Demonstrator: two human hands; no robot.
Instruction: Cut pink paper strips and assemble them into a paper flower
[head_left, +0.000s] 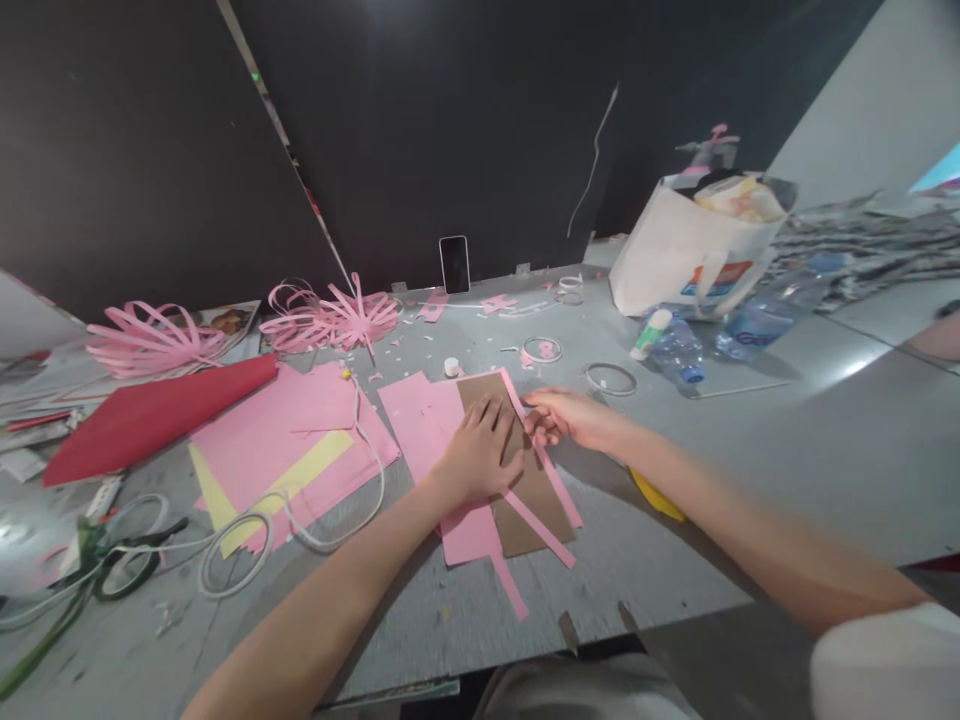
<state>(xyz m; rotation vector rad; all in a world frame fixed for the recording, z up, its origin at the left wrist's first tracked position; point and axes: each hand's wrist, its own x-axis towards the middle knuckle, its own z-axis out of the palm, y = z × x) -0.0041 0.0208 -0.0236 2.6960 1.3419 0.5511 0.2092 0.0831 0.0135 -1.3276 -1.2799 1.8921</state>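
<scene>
My left hand (484, 450) lies with its fingers spread on a brown cardboard piece (532, 525), pressing it onto pink paper sheets (469, 535). At the cardboard's right edge, my right hand (559, 415) is closed, its curled fingertips against a pink paper strip (562, 490). What those fingers hold, if anything, is hidden. Another narrow pink strip (544, 535) lies across the cardboard and out from under my left hand. A third strip (510, 588) sticks out past the near edge of the sheets.
To the left lie more pink paper (247, 430), a red sheet (157, 420), a white cable (379, 500) and scissors (127, 570). Pink paper-strip bundles (360, 320), a phone (454, 265) and wire rings (610, 378) are farther back. A bag (690, 250) and plastic bottles (772, 315) stand right.
</scene>
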